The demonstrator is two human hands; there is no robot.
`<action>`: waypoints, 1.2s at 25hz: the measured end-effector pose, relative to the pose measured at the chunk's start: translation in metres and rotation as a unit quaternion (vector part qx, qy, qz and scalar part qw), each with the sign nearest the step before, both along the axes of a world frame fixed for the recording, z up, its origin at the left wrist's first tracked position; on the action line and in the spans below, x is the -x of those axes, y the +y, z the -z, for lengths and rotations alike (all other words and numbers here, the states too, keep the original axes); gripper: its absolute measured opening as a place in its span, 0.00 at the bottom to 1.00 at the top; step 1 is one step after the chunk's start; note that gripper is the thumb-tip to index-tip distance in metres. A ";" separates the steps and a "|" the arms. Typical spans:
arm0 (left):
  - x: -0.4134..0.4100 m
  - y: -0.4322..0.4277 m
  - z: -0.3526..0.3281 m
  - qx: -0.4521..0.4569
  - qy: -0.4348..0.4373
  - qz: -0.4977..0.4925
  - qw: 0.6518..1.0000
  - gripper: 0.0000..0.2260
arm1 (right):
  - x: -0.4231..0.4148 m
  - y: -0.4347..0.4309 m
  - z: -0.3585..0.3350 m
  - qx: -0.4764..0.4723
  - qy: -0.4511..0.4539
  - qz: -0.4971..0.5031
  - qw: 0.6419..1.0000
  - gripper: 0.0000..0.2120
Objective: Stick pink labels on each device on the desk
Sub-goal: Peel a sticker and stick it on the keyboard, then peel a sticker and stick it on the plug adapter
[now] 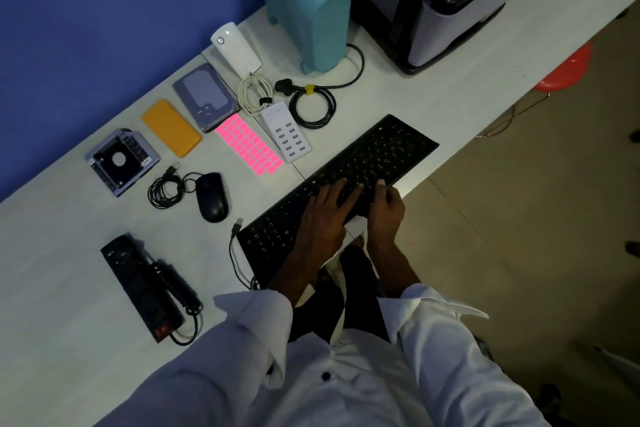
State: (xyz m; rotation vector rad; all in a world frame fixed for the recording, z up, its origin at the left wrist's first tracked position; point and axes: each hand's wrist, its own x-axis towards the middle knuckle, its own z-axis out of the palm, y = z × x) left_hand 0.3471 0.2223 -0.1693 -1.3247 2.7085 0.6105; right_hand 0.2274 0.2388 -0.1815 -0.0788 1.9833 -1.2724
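Observation:
A sheet of pink labels (250, 146) lies flat on the white desk (69, 270). Round it lie a white USB hub (286, 131), a hard drive (206, 97), an orange power bank (171, 127), a drive caddy (121, 160), a black mouse (212, 197), a white adapter (236, 48) and a black power strip (145, 288). A black keyboard (381, 149) lies at an angle along the desk's front edge. My left hand (325, 210) rests on its keys with fingers spread. My right hand (386, 210) lies on the keyboard's near edge, fingers curled; whether it grips the keyboard is unclear.
A teal appliance (311, 7) and a dark machine (433, 0) stand at the back. A coiled black power cord (313, 104) and a white cable (254, 92) lie beside the hub. A blue wall (104, 28) borders the desk. A red stool (568, 69) stands past the desk edge.

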 end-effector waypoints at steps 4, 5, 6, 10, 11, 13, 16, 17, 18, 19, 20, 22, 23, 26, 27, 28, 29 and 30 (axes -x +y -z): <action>-0.005 0.010 0.012 -0.002 -0.021 -0.004 1.000 0.42 | -0.004 0.006 0.016 -0.047 0.048 -0.030 0.997 0.16; -0.006 0.012 0.015 -0.005 -0.026 -0.002 1.000 0.42 | -0.005 0.006 0.018 -0.056 0.054 -0.029 0.997 0.17; -0.007 0.014 0.017 -0.011 -0.028 0.001 1.000 0.42 | -0.005 0.007 0.022 -0.067 0.059 -0.027 0.996 0.18; -0.011 0.018 0.027 -0.031 -0.025 0.014 0.999 0.40 | -0.002 0.011 0.025 -0.097 0.076 -0.012 0.992 0.18; -0.012 0.018 0.030 -0.034 -0.024 0.016 0.999 0.39 | -0.002 0.011 0.025 -0.102 0.078 -0.009 0.992 0.17; -0.015 0.017 0.033 -0.043 -0.016 0.021 0.999 0.38 | -0.004 0.012 0.025 -0.104 0.090 -0.001 0.990 0.15; -0.018 0.016 0.034 -0.053 0.003 0.027 0.998 0.37 | -0.007 0.009 0.020 -0.106 0.122 0.019 0.987 0.11; -0.020 0.015 0.033 -0.059 0.011 0.025 0.998 0.36 | -0.009 0.007 0.016 -0.099 0.131 0.022 0.986 0.10; -0.022 0.016 0.034 -0.068 0.023 0.020 0.997 0.34 | -0.012 0.006 0.013 -0.086 0.141 0.018 0.986 0.10; -0.024 0.015 0.033 -0.074 0.040 0.010 0.996 0.32 | -0.015 0.006 0.010 -0.069 0.150 0.005 0.986 0.10; -0.027 0.015 0.033 -0.075 0.058 -0.005 0.995 0.29 | -0.019 0.003 0.005 -0.047 0.156 -0.017 0.986 0.09; -0.035 0.012 0.030 -0.057 0.091 -0.050 0.993 0.26 | -0.032 -0.004 0.001 -0.012 0.165 -0.083 0.983 0.08; -0.041 0.009 0.027 -0.044 0.106 -0.079 0.990 0.25 | -0.040 -0.010 0.000 0.004 0.165 -0.121 0.979 0.08; -0.061 -0.002 0.019 -0.019 0.141 -0.188 0.972 0.26 | -0.067 -0.028 -0.004 0.064 0.163 -0.245 0.953 0.05; -0.067 -0.006 0.015 -0.015 0.149 -0.220 0.964 0.26 | -0.074 -0.033 -0.004 0.076 0.171 -0.285 0.940 0.05; -0.073 -0.008 0.014 -0.009 0.158 -0.246 0.956 0.24 | -0.080 -0.037 -0.003 0.086 0.177 -0.322 0.926 0.04; -0.079 -0.011 0.012 -0.002 0.165 -0.271 0.948 0.22 | -0.087 -0.043 -0.001 0.092 0.181 -0.360 0.910 0.04; -0.085 -0.015 0.013 0.002 0.173 -0.295 0.940 0.20 | -0.092 -0.049 -0.001 0.100 0.187 -0.393 0.895 0.04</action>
